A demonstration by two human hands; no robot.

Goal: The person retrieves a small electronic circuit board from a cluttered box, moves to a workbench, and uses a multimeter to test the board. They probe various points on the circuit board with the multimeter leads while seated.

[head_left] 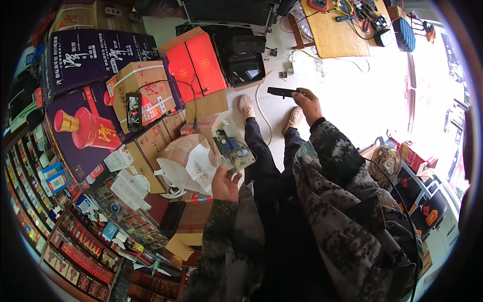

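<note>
Both grips were full tbh: ur L hand (225,184) pinched a circuit board (232,147) nr the bag (185,155), R hand (308,104) clamped a slim blk bar (280,92).

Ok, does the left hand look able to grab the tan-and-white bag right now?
Probably not cleanly: the left hand is holding a circuit board. The bag sits close beside it with nothing evident between, so emptying the hand should free the way.

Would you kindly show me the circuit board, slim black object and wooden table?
Circuit board (232,147): head view, its middle.
Slim black object (281,92): head view, its middle.
Wooden table (336,37): head view, its bare top.
</note>
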